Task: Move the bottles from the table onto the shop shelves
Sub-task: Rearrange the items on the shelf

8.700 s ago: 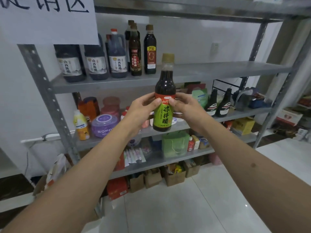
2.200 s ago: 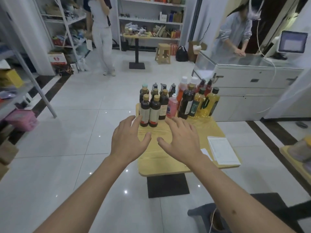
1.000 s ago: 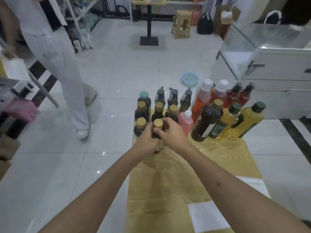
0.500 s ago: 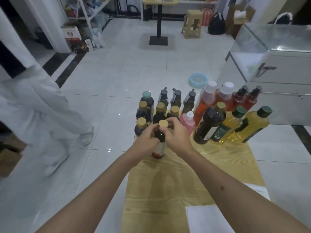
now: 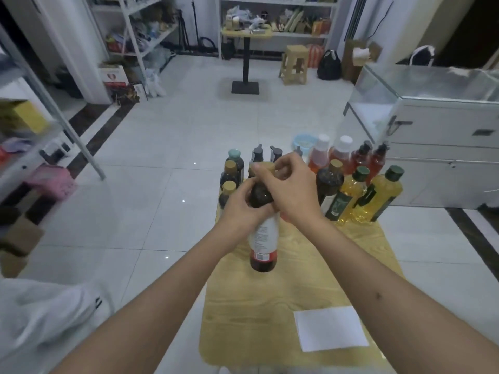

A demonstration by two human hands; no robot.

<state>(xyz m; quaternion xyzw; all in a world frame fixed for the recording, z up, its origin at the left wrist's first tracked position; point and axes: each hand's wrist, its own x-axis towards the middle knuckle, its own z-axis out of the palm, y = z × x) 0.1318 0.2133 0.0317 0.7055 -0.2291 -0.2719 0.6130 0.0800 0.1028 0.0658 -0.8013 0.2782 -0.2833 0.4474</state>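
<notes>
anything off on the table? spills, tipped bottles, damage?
Nothing stands out. The bottles at the far end of the wooden table stand upright with caps on, and no liquid shows on the wood. The only one off the table is the dark bottle, lifted by the left hand and right hand. A white paper lies flat near the front.

- Left forearm (image 5: 162,295): bare from the frame edge to the wrist; no sleeve, watch or band visible.
- Right forearm (image 5: 378,279): bare along its visible length; one small dark mark on the upper surface.
- Left hand (image 5: 240,209): ungloved; no rings visible.
- Right hand (image 5: 291,190): ungloved; no rings visible; fingernails short.
</notes>
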